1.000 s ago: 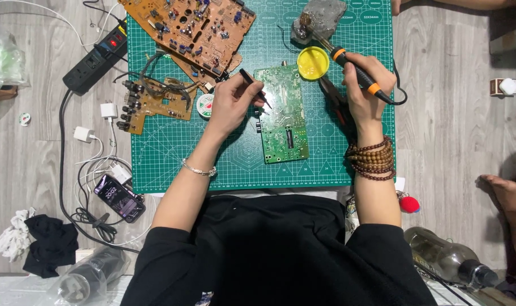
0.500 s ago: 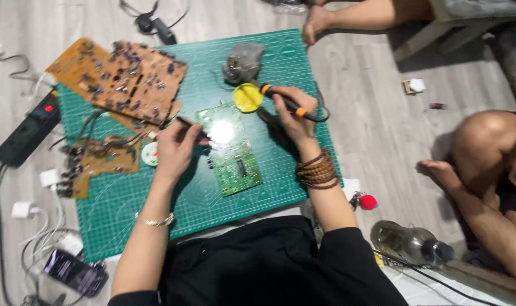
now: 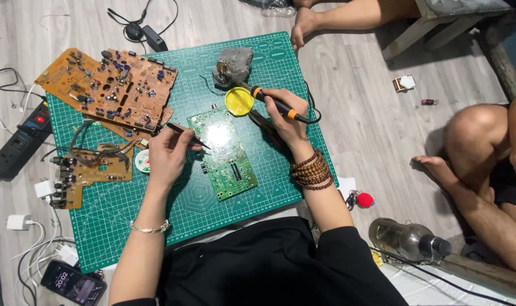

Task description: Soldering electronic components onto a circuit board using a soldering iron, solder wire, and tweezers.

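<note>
A green circuit board (image 3: 224, 153) lies in the middle of a green cutting mat (image 3: 127, 218) on the floor. My left hand (image 3: 166, 154) holds black tweezers (image 3: 190, 136) whose tips rest at the board's left edge. My right hand (image 3: 285, 122) grips a black and orange soldering iron (image 3: 272, 102); its tip points to a small yellow round tin (image 3: 238, 101) just beyond the board. A grey lump of a holder (image 3: 233, 66) sits behind the tin.
Brown circuit boards (image 3: 107, 88) and a wired one (image 3: 88, 170) lie on the mat's left. A power strip (image 3: 20, 141), chargers and a phone (image 3: 73, 281) sit far left. A clear bottle (image 3: 405, 239) lies right. Another person's legs (image 3: 473, 164) are at the right; a foot (image 3: 303, 25) is at the top.
The view has swung and tilted, so the mat now appears rotated. My hands stay at the green board: the left with the tweezers, the right with the iron near the yellow tin.
</note>
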